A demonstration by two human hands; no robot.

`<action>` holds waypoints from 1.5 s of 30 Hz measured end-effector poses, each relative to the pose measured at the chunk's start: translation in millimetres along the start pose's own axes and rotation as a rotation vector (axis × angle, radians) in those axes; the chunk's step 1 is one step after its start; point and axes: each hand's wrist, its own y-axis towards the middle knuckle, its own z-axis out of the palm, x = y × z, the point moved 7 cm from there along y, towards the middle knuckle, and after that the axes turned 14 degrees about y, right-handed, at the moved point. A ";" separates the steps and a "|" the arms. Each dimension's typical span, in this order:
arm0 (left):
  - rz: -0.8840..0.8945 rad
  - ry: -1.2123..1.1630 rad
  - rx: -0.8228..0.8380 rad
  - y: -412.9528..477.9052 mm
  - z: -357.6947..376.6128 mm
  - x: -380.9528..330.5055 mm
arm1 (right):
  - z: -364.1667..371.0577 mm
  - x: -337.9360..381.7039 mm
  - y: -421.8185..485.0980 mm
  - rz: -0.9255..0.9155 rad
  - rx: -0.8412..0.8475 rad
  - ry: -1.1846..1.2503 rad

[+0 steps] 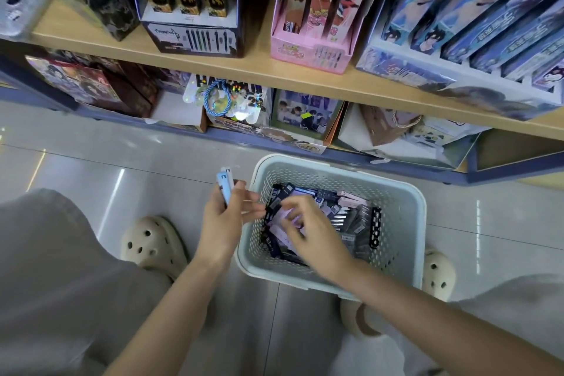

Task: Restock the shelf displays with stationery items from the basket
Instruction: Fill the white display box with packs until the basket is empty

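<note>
Two pale-blue packs [225,185] gripped in left hand [222,223]. Right hand [309,230] in basket [407,210], fingers curled over lilac pack [276,226], grip unclear. Step: picking. Next: lift out, match to shelf [274,72] display.

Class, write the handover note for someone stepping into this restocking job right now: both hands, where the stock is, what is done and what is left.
Left hand: grips a few slim pale-blue boxes, held just outside the basket's left rim.
Right hand: down inside the pale grey-blue perforated plastic basket, fingers curled among the packs; a firm grip cannot be confirmed.
Stock: the basket stands on the tiled floor before the wooden shelf and holds many slim black, lilac and pink packs.
Done: a few boxes gathered.
Left: place them in the displays, then empty the basket.
</note>
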 end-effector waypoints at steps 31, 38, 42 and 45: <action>0.041 0.331 0.313 2.1 17.8 4.1 | -17.3 9.1 45.0 0.093 -0.035 0.489; -0.040 0.190 0.230 7.5 -1.0 14.0 | 13.5 -112.8 11.8 0.409 0.313 -0.093; -0.035 0.186 0.212 7.0 -5.2 16.5 | 15.9 -125.1 -0.7 0.426 0.370 -0.232; -0.034 0.184 0.213 6.3 -4.5 17.5 | 13.0 -131.2 -5.4 0.481 0.413 -0.251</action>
